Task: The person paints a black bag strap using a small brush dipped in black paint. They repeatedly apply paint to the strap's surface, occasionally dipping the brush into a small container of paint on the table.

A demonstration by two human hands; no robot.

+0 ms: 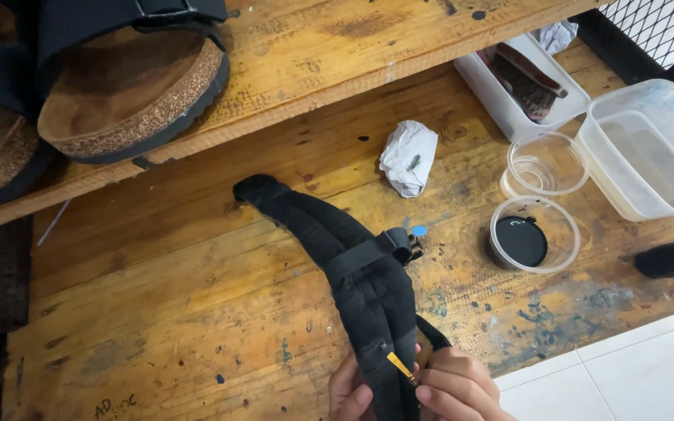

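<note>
A black padded strap [352, 265] lies across a paint-stained wooden table [196, 288], with a webbing band and buckle [401, 245] around its middle. My left hand [350, 394] grips the strap's near end from underneath at the bottom edge. My right hand [458, 388] pinches a thin brush with a yellowish handle [399, 366], its tip resting on the strap's edge. Both hands are partly cut off by the frame.
A round clear cup holding black polish [523, 240] and an empty clear cup [546, 164] stand to the right. A clear rectangular tub [653, 148], a white tray with brushes [528, 82], crumpled tissue [409, 156] and black cork-soled sandals [130, 78] on a raised plank surround them.
</note>
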